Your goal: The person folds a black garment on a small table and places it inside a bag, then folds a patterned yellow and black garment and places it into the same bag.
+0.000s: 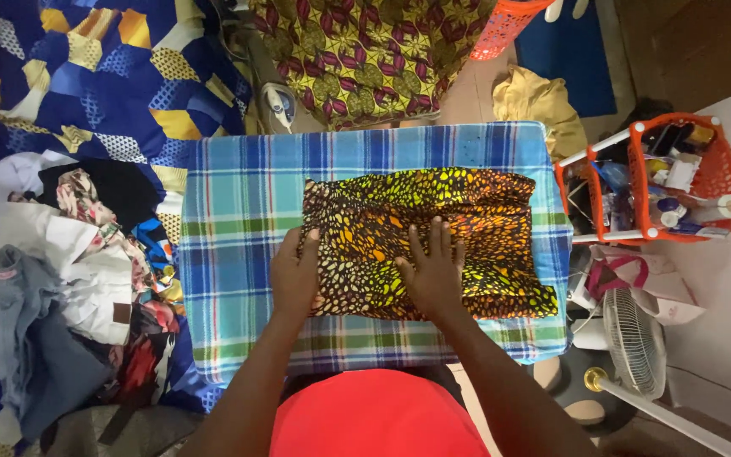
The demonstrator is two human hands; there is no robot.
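Red-shirted above both hands, left hand (pixel 295 275) and right hand (pixel 433 272) pressing flat, fingers (pixel 440 239) spread wide, holding nothing, smoothing the folded yellow-and-black print cloth (pixel 433 220) outward evenly across the blue plaid desk (pixel 239 211).

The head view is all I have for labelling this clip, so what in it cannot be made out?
- Patterned cloth: the parts under the left hand and right hand are covered.
- Iron: partly hidden behind the edge of the plaid-covered board.
- Orange rack: the bottles and packets inside are too small to tell apart.
- Fan: its stand runs off the bottom right edge.
- Clothes pile: cut off at the left edge.
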